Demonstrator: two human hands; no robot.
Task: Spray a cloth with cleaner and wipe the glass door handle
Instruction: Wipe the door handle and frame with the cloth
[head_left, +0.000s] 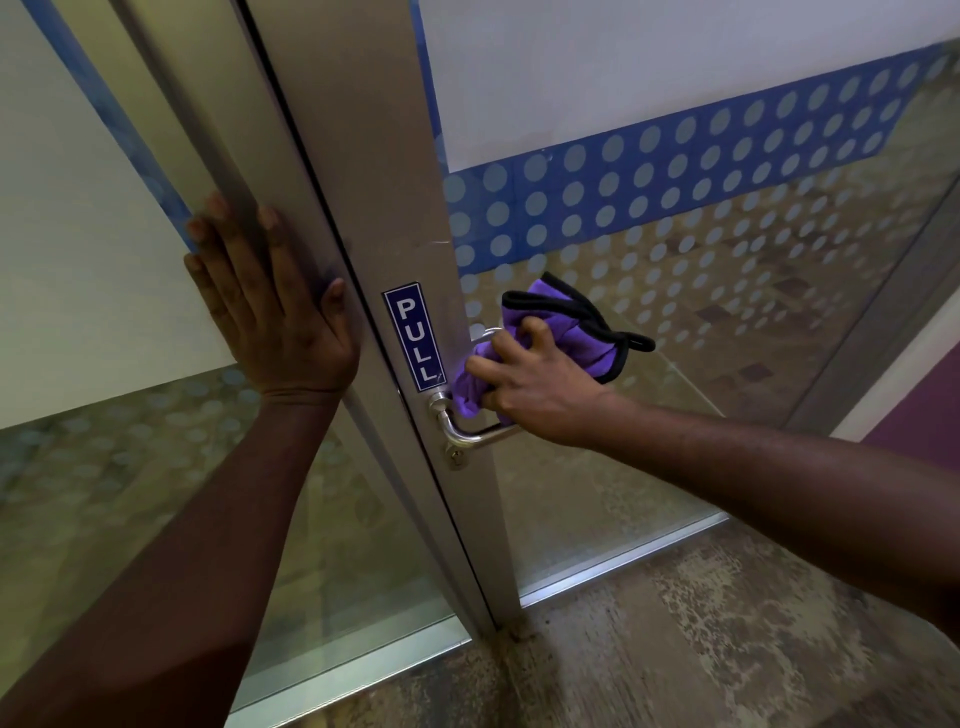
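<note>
A metal lever handle (470, 434) sticks out from the aluminium stile (384, 208) of a glass door, below a blue PULL sticker (415, 338). My right hand (535, 387) grips a bunched purple cloth with black edging (566, 325) and presses it against the door just above the handle's base. The lever's far end is hidden under that hand. My left hand (270, 306) lies flat, fingers spread, on the neighbouring frame post and glass to the left. No spray bottle is in view.
The glass panels (701, 249) carry a blue band and frosted dots. A keyhole cylinder (456, 457) sits under the handle. Worn, mottled flooring (675, 649) runs along the door's bottom rail. A purple wall strip (919, 410) shows at the right.
</note>
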